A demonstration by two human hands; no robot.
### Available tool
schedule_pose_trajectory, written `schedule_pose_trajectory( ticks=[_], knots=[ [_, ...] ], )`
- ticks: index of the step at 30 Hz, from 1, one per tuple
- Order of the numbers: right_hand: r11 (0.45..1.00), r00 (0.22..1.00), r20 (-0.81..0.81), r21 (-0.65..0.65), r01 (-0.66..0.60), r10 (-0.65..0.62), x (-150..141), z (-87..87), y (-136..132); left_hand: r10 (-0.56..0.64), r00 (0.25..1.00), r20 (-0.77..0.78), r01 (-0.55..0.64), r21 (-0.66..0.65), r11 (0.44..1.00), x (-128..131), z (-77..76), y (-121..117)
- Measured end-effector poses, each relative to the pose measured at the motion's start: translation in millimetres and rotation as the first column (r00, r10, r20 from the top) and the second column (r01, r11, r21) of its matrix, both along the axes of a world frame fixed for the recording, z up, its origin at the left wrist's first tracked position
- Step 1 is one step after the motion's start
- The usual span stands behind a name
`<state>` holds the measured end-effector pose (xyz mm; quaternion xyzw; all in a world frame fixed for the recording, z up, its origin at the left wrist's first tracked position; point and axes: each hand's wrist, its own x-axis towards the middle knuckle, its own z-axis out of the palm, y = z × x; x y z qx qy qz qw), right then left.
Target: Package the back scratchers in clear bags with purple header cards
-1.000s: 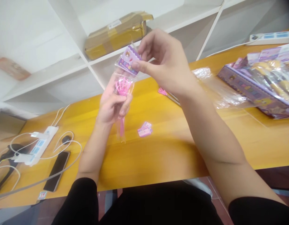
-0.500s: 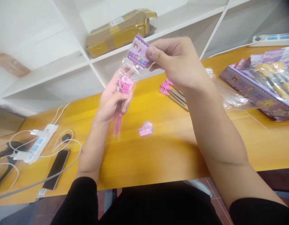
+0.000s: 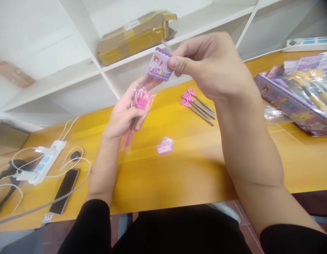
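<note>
My left hand (image 3: 128, 114) is closed around a pink back scratcher (image 3: 141, 100) with a claw-shaped head, wrapped in a clear plastic bag. Its pink handle sticks out below the palm. Between thumb and fingers, my right hand (image 3: 203, 65) pinches a purple printed header card (image 3: 160, 65), which is above the bagged head and in front of my left fingertips. To the right of my left hand, several unwrapped pink back scratchers (image 3: 200, 106) with metal shafts lie on the table. Nearer to me are a few small purple cards (image 3: 165, 146), overlapping.
A purple display box (image 3: 293, 102) full of bagged items stands at right, with clear plastic bags (image 3: 273, 113) beside it. On the left lie a power strip (image 3: 48, 162), white cables and a phone (image 3: 64, 191). A taped carton (image 3: 134, 37) sits on the white shelf behind.
The purple card has come away from the top of the bag and shifted slightly down and right. My left hand has tilted a little, and my right forearm no longer covers the loose scratchers' shafts.
</note>
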<state>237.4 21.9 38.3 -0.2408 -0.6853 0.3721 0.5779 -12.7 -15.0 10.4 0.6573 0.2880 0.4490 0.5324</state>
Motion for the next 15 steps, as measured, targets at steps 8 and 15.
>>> schedule_pose_trajectory(
  ticks=[8,15],
  knots=[
    [0.982,0.986,-0.037,-0.097,-0.165,0.162,3.8,-1.7,0.5,-0.077,0.997,-0.018,0.079,0.086,0.993,-8.1,1.8,2.1],
    [0.989,0.993,0.016,-0.095,-0.111,0.113,-2.3,0.6,-1.8,0.012,1.0,0.0,-0.012,0.026,1.0,-6.1,-1.1,0.5]
  ],
)
